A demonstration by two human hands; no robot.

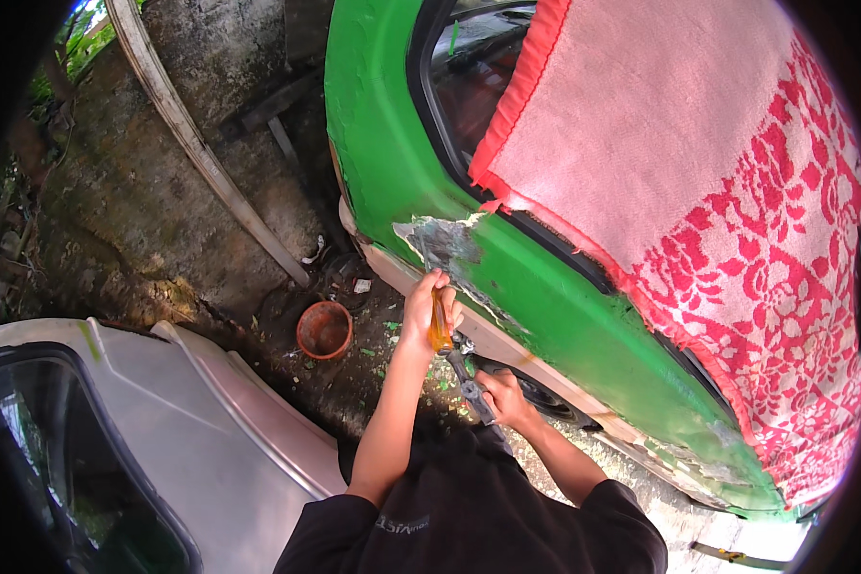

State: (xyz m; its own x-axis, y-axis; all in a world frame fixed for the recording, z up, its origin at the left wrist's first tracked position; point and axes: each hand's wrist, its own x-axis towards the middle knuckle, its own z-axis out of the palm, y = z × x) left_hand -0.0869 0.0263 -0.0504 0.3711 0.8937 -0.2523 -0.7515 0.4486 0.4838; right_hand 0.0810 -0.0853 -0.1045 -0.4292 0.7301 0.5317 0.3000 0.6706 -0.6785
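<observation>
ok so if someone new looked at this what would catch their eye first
Probably the big red-and-pink patterned cloth draped over the green car, filling the upper right. Next would be the ragged grey patch in the green bodywork near the middle, just beyond the left hand, which grips an orange handle. A round reddish pot also stands out on the ground left of that hand.

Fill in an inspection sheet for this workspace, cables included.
Surface: green car panel, with a bare grey patch where paint is missing.
Job's things: orange tool and grey tool, both in hand.
Clutter: round pot and scattered scraps on the ground.
Hands: left hand closed round the orange tool; right hand gripping the grey one.
Cables: nothing seen.
Surroundings: patterned cloth over the green car; silver car at left.
</observation>
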